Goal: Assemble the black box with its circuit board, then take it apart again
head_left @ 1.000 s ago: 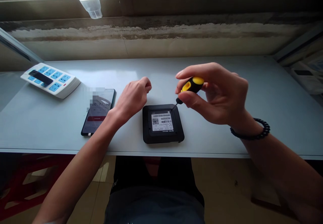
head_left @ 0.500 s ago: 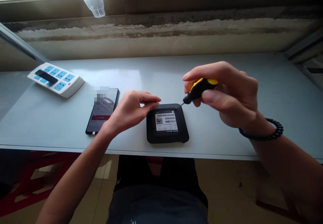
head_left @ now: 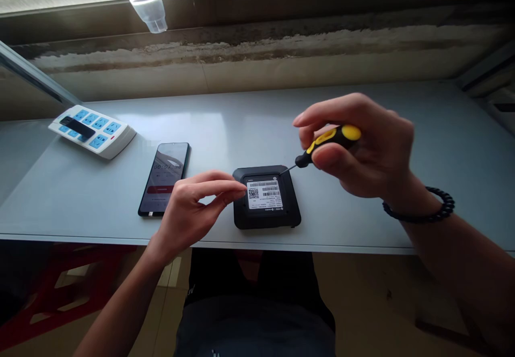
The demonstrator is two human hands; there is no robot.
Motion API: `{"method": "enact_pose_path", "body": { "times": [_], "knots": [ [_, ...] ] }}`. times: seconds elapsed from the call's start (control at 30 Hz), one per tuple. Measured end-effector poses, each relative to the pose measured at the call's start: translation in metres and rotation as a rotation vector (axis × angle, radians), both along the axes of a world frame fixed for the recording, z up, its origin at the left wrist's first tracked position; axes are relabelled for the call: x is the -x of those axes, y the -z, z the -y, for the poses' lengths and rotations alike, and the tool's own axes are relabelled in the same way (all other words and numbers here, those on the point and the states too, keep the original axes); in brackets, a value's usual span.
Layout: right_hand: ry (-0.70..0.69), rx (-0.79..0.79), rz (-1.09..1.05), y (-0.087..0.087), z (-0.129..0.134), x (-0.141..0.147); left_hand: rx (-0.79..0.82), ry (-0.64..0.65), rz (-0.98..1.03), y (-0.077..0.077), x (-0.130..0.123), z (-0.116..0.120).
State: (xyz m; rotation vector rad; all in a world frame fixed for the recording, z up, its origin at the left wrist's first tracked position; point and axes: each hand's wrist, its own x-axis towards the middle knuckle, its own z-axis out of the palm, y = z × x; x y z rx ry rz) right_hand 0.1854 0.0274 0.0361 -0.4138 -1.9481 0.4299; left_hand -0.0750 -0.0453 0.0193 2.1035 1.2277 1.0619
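A black square box (head_left: 267,221) with a white printed label (head_left: 265,195) lies flat near the table's front edge. My right hand (head_left: 358,145) is closed round a yellow and black screwdriver (head_left: 329,141), whose tip meets the box near its far right corner. At the left side of the box is my left hand (head_left: 197,204), its thumb and fingertips pressed together at the box's left edge; whether anything small is between them is hidden.
A phone (head_left: 164,177) lies left of my left hand. Farther left, a white power strip (head_left: 108,145) carries a small black object (head_left: 78,126). A clear plastic cup (head_left: 151,11) is by the window, and a red stool (head_left: 52,292) stands below the table's left side.
My left hand has moved from the box's far left corner down along its left side. My right fingers have shifted on the screwdriver, and its handle has turned and leans lower.
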Motion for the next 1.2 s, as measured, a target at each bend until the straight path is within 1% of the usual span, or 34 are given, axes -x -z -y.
{"method": "enact_pose_path", "body": {
  "times": [0.07,0.1,0.17,0.33,0.4,0.5,0.57,0.63,0.67,0.73,0.8,0.87,0.97,1.07,1.13,1.2],
  "knots": [
    [-0.083,0.021,0.038,-0.001,0.001,-0.002,0.007,-0.013,0.014,0.002,0.001,0.004],
    [-0.093,0.064,0.067,-0.002,0.002,-0.002,0.015,-0.015,0.018,0.004,0.001,0.005],
    [-0.064,0.114,0.096,-0.005,0.005,-0.003,0.038,-0.019,0.02,0.007,0.001,0.009],
    [0.062,0.014,0.015,-0.003,0.005,0.0,0.099,-0.019,-0.001,0.013,0.001,0.013],
    [0.068,0.012,-0.008,0.0,0.003,0.001,0.095,-0.013,0.004,0.014,0.002,0.013],
    [0.039,-0.009,-0.016,0.002,0.001,0.001,0.081,0.015,0.016,0.015,0.002,0.012],
    [0.011,0.024,0.018,0.001,0.003,0.0,0.072,0.041,0.023,0.016,0.002,0.011],
    [-0.003,0.092,0.047,-0.001,0.006,-0.001,0.066,0.059,0.022,0.017,0.001,0.01],
    [0.013,0.118,0.049,-0.001,0.008,-0.001,0.066,0.065,0.021,0.017,0.001,0.009],
    [0.09,0.133,0.028,-0.002,0.01,0.0,0.068,0.068,0.016,0.018,0.001,0.009],
    [0.163,0.109,-0.004,-0.002,0.011,0.001,0.079,0.068,0.013,0.018,0.0,0.008],
    [0.179,0.088,-0.041,-0.001,0.009,0.001,0.107,0.067,0.007,0.018,-0.001,0.008],
    [0.136,0.075,-0.068,0.002,0.004,0.002,0.156,0.055,-0.007,0.018,-0.002,0.006],
    [0.077,0.017,-0.089,0.006,-0.001,0.003,0.198,0.035,-0.024,0.016,-0.004,0.006],
    [0.069,-0.027,-0.111,0.009,-0.004,0.003,0.234,0.029,-0.034,0.013,-0.004,0.005],
    [0.085,-0.035,-0.111,0.01,-0.006,0.003,0.276,0.029,-0.038,0.011,-0.005,0.004]
  ]
}}
